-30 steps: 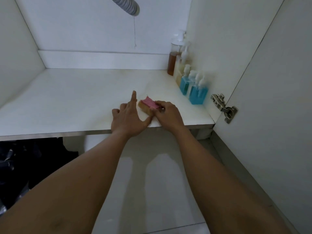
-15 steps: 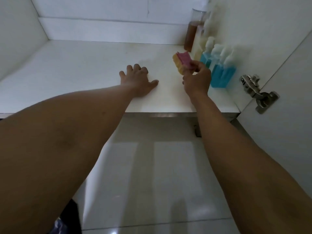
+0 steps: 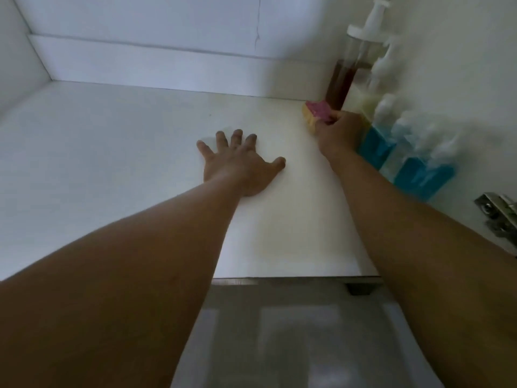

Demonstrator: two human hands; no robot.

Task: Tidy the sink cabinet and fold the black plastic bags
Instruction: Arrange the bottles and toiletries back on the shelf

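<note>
1. Now the right hand (image 3: 337, 133) grips the pink-topped yellow sponge (image 3: 317, 113) near the back right corner of the white cabinet shelf (image 3: 112, 152).
2. Flat and spread, the left hand (image 3: 237, 163) presses mid-shelf: a useful brace.
3. Set the sponge down gently beside the brown-liquid pump bottle (image 3: 340, 82), nudging nothing.

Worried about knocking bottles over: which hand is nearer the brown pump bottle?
Right. The right hand, gripping the sponge, is just in front of the brown pump bottle; the left hand lies flat on the cabinet floor, well to its left.
</note>
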